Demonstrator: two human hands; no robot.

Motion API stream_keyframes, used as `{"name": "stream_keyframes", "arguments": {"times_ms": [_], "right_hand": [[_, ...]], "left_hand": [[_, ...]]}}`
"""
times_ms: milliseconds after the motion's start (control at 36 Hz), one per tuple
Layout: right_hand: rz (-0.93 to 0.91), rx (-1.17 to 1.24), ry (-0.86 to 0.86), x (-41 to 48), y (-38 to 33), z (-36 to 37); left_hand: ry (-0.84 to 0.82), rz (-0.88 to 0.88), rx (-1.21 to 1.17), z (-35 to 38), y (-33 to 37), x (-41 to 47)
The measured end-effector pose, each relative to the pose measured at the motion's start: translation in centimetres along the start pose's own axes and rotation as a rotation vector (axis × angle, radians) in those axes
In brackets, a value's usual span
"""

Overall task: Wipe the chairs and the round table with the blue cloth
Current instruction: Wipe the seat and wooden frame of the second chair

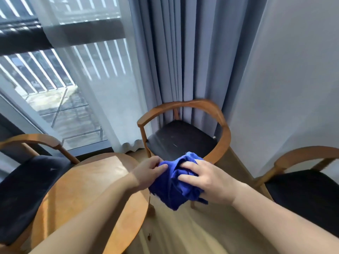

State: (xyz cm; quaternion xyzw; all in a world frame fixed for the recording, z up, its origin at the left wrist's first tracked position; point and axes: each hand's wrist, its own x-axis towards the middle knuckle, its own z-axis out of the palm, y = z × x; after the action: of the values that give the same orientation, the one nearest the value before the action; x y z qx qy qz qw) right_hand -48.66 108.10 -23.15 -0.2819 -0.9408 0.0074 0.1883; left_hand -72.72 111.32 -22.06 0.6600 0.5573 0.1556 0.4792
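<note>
1. Head view: I saw the blue cloth [176, 187] bunched up in the air between the two hands, not touching any furniture.
2. The left hand [150, 171] pinched the left side of the cloth with curled fingers. The right hand [207, 178] lay over the right side, with its fingers curled into the folds. So both hands were grasping the cloth.
3. The cloth hung over the floor [201, 226], just beside the right edge of the round worktop [88, 189] and in front of the dark seat of the middle chair [183, 140].
4. From the hands, that chair lay straight ahead and lower. Its open side was turned toward me and its curved wooden back toward the curtain [183, 61].
5. The worktop lay to the left, nearer the left hand. The right chair [302, 189] stood to the right, nearer the right arm. The left chair [27, 180] was at the far left side of the worktop, well apart from the cloth.
6. I judged the middle chair's seat to be the nearest surface for a forward reach. No wiping contact was made yet.
</note>
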Motion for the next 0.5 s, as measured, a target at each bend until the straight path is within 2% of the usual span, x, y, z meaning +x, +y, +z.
{"name": "stream_keyframes", "arguments": {"times_ms": [167, 250, 333, 417, 500], "right_hand": [[0.175, 0.082, 0.012, -4.1, 3.8, -1.7], [0.260, 0.140, -0.053, -5.7, 5.3, -2.3], [0.349, 0.146, -0.150, -6.4, 6.9, -2.9], [0.360, 0.125, -0.233, -6.7, 8.4, -3.3], [0.376, 0.203, -0.159, -6.7, 10.1, -4.0]], "left_hand": [[0.164, 0.162, 0.065, 0.2, 3.7, 1.7], [0.203, 0.189, 0.100, -0.7, 5.2, 2.7], [0.192, 0.230, 0.190, -1.5, 6.7, 3.8], [0.182, 0.304, 0.233, -1.9, 8.2, 5.0], [0.186, 0.357, 0.255, -2.1, 9.7, 6.5]]}}
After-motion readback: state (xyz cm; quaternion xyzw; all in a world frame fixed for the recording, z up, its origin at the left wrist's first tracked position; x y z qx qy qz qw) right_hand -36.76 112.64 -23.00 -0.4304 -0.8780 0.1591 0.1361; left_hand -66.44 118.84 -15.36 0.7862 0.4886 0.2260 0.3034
